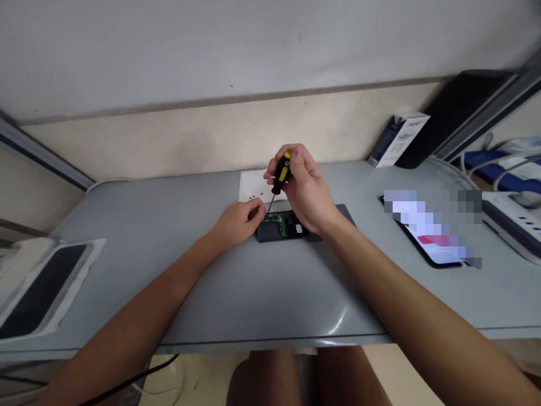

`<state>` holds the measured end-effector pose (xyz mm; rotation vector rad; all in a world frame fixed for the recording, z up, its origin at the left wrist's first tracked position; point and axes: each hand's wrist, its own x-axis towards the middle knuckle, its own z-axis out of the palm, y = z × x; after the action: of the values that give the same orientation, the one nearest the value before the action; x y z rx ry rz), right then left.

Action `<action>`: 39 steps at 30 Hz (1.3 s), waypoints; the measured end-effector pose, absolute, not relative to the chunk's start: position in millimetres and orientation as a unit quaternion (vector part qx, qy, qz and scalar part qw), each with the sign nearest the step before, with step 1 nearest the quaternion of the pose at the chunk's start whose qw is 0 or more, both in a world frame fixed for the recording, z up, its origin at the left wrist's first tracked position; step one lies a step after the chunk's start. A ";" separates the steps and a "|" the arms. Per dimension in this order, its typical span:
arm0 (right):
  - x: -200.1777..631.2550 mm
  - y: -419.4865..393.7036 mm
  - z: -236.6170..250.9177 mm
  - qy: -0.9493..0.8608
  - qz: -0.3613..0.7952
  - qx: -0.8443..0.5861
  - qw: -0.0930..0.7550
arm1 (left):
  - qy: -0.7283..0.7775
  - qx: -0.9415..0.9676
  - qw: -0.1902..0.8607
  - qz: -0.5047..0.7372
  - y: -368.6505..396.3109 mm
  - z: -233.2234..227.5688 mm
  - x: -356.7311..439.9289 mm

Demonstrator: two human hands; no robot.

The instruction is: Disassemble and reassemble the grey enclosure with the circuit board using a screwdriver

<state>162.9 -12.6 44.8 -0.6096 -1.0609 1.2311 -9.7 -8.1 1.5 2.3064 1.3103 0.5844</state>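
Note:
My right hand [306,183] is wrapped round a black-and-yellow screwdriver [283,172], its handle slanting up and its thin shaft pointing down. The tip reaches the upper left part of an opened black electronic device [279,231] with a green circuit board showing. My left hand [240,223] has its fingers curled at the device's left corner, thumb and forefinger beside the screwdriver tip. A dark flat panel [346,215] lies at the device's right, partly behind my right wrist. Just behind the device is a white sheet [250,181] with several tiny dark pieces, possibly screws.
To the right on the grey table [253,299] lies a phone [426,237] with a lit, blurred-out screen. A power strip [515,223] is beyond it. At the back right stand a small box [399,141] and a black rounded object [456,113]. A dark panel [44,287] rests on white wrapping at left.

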 end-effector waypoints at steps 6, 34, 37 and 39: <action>159.2 -12.3 47.5 -0.439 0.548 -0.267 0.660 | 0.477 0.825 0.220 0.208 -8.2 3.0 -8.1; 171.3 -2.0 30.4 -0.407 0.582 -0.254 0.656 | 0.470 0.828 0.220 0.214 -10.6 1.4 -10.7; 170.7 -3.0 32.0 -0.393 0.594 -0.242 0.659 | 0.474 0.824 0.225 0.213 -11.3 2.2 -9.7; 169.7 -5.6 34.0 -0.393 0.593 -0.242 0.660 | 0.477 0.823 0.225 0.212 -11.5 2.4 -9.0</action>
<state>169.7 -5.6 34.0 -0.5479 -0.8888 1.3424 -9.0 -11.5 2.4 2.2709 1.3158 0.5836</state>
